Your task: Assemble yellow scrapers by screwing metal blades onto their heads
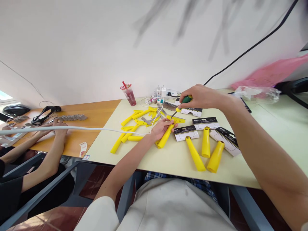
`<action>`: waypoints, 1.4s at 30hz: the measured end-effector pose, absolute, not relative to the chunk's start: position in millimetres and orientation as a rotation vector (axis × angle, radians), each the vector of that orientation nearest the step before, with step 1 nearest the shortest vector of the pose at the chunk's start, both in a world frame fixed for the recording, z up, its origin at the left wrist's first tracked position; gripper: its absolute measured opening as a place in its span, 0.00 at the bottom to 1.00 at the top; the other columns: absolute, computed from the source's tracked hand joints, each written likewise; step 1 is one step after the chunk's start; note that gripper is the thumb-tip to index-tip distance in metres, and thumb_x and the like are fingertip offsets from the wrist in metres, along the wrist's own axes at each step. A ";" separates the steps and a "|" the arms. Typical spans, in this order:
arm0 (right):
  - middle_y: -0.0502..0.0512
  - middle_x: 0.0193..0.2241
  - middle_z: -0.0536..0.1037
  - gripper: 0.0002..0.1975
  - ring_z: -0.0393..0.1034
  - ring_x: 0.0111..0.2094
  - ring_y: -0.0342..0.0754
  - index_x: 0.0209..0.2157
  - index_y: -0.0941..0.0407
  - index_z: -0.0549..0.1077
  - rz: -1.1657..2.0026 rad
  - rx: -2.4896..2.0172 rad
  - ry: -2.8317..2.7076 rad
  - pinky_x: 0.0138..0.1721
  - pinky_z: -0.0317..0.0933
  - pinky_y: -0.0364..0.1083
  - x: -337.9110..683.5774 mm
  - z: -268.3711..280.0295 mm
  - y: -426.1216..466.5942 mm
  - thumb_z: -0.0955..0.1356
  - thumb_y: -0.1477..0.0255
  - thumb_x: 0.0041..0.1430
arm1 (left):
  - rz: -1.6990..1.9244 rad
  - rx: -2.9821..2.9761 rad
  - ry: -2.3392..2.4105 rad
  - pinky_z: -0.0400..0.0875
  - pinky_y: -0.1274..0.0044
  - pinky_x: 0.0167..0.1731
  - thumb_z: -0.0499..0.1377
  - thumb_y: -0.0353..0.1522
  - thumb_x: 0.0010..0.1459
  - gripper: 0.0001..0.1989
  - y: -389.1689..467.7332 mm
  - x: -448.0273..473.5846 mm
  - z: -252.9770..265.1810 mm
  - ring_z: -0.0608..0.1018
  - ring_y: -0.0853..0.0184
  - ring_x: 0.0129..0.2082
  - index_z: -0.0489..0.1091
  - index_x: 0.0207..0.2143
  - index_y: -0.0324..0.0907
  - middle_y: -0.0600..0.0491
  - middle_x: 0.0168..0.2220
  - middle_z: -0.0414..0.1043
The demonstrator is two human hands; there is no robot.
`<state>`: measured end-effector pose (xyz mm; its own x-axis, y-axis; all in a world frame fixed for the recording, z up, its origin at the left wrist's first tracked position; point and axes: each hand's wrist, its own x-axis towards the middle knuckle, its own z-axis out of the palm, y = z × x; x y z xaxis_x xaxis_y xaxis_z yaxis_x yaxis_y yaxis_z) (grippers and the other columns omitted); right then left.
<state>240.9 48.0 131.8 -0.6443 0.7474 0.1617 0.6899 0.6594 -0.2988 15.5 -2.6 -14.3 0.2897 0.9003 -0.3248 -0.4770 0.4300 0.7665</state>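
Note:
My left hand (160, 128) is closed around a yellow scraper (166, 136), whose handle points down toward me and whose wide head faces the wall. In my right hand (201, 96) is a screwdriver (185, 99) with a green and yellow handle, tilted so its shaft meets the scraper's head near my left fingertips. Whether the tip sits in a screw is too small to tell. Left of my hands lies a pile of yellow scraper parts (131, 131) with some metal blades (150, 120). To the right, yellow handles (195, 154) lie beside black and white packaging cards (186, 132).
A cup with a red drink and straw (130, 95) stands near the wall. Behind my hands is a power strip (172, 93) with plugs. A white cable (108, 129) crosses the left side. A co-worker's hands (59, 125) are at the wooden table (96, 117). Pink plastic (269, 73) lies far right.

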 end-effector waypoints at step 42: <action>0.53 0.29 0.83 0.17 0.72 0.31 0.52 0.36 0.50 0.85 0.282 -1.086 -2.612 0.33 0.58 0.51 239.8 124.6 52.6 0.75 0.51 0.59 | 0.982 0.612 0.829 0.73 0.78 0.26 0.66 0.20 0.64 0.13 -0.1 17.0 -21.3 0.86 0.63 0.37 0.65 0.37 0.41 0.50 0.38 0.76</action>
<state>239.8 52.6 124.6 -0.6703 0.7157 0.1961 0.6573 0.6953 -0.2907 17.0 -0.1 -21.3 0.3049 0.8959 -0.3230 -0.4684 0.4364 0.7683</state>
